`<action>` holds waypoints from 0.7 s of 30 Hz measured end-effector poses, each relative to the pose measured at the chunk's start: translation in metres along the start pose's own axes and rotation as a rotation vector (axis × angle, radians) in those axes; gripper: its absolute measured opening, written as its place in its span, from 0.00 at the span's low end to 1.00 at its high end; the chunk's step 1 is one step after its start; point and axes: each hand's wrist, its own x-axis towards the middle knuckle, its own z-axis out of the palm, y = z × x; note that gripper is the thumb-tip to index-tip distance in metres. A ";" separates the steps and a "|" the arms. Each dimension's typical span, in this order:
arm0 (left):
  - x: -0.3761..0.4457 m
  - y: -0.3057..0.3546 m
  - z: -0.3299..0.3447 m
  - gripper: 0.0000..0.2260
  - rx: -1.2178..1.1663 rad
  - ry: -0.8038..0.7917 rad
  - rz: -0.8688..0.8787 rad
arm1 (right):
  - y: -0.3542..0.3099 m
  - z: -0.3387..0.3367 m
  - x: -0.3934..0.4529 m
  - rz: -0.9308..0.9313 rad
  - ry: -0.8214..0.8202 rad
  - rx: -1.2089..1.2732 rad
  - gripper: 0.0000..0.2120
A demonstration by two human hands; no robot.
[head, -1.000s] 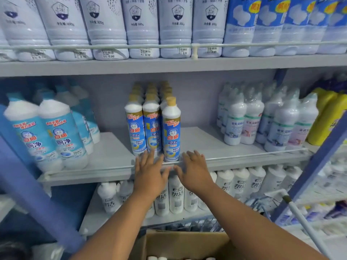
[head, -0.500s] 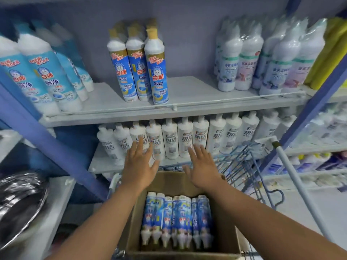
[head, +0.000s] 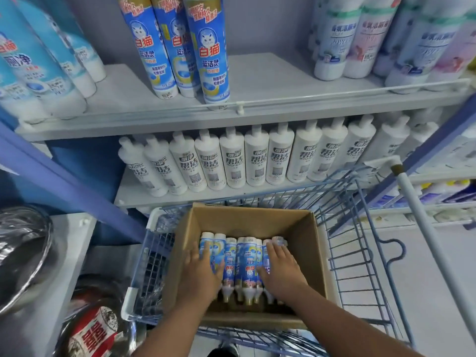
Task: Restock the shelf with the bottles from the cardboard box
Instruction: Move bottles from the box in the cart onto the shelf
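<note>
We lay our left hand (head: pixel 203 273) and right hand (head: pixel 282 270), fingers flat, on the blue-labelled plastic bottles (head: pixel 242 266) in the brown cardboard box (head: pixel 315 256); next, we judge, comes gripping and lifting them.

So there's a blue wire shopping cart (head: pixel 360 253) parked right up against the shelving, with a white pole (head: pixel 432 243) with a brownish tip slanting across its right side. A blue slanted bar (head: pixel 64 186) runs down on the left. Bottom left, a shiny steel bowl wrapped in plastic (head: pixel 23 253) sits on a white ledge (head: pixel 67 253), and just below it there's something round with a red and white label (head: pixel 95 333), also in plastic.
</note>
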 end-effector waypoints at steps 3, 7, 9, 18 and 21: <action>0.015 -0.012 0.023 0.32 -0.007 -0.072 -0.073 | -0.004 0.023 0.009 0.085 -0.064 0.052 0.37; 0.032 -0.025 0.046 0.36 -0.034 -0.174 -0.133 | -0.011 0.051 0.018 0.191 -0.132 0.133 0.37; 0.044 -0.033 0.059 0.36 -0.078 -0.190 -0.167 | -0.015 0.063 0.025 0.230 -0.142 0.152 0.37; 0.075 -0.054 0.121 0.22 -0.432 -0.193 -0.491 | -0.007 0.121 0.067 0.395 -0.249 0.286 0.34; 0.082 -0.059 0.139 0.22 -0.442 -0.225 -0.631 | -0.001 0.135 0.080 0.384 -0.296 0.255 0.31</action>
